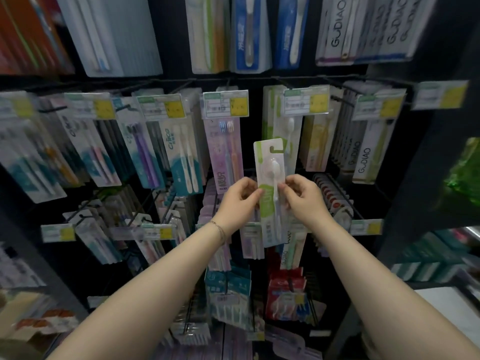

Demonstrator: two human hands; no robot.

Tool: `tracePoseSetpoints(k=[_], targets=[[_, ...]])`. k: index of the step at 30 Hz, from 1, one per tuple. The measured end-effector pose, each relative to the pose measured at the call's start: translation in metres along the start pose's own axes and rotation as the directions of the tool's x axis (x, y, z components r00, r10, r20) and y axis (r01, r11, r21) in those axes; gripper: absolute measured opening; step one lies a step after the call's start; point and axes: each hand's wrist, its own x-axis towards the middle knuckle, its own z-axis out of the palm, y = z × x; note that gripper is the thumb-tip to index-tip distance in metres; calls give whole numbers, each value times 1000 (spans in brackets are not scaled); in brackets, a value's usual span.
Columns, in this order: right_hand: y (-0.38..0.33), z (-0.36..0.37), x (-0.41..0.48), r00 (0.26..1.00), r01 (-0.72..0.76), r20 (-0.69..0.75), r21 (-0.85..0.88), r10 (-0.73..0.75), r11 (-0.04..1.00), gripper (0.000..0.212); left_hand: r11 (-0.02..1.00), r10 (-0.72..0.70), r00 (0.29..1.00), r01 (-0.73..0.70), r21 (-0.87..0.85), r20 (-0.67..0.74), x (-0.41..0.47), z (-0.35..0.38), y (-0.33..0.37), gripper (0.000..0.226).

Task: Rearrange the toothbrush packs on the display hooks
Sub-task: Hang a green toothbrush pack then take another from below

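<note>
Our left hand [240,197] and right hand [302,197] pinch with curled fingertips the side edges of a white-and-green carded toothbrush pack [271,162], held unhooked just below its hanging twins [293,133], so light a grip might let it twist and fall.

Shop: price tags [225,103], hooked toothbrush packs [181,157]

Yellow-and-white price labels [225,103] hung at twelve o'clock; a shiny green wrapper [465,172] sat at three, a white surface [446,315] at five.
</note>
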Motion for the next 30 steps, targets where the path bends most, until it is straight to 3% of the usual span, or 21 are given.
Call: tracePoseSetpoints(k=[17, 30], targets=[[-32, -27, 67, 995, 28, -96, 26, -25, 999, 17, 997, 50, 990, -56, -46, -132, 56, 14, 48, 16], [-26, -41, 81, 994, 9, -113, -2, -10, 1000, 12, 997, 54, 995, -58, -55, -79, 70, 29, 50, 12]])
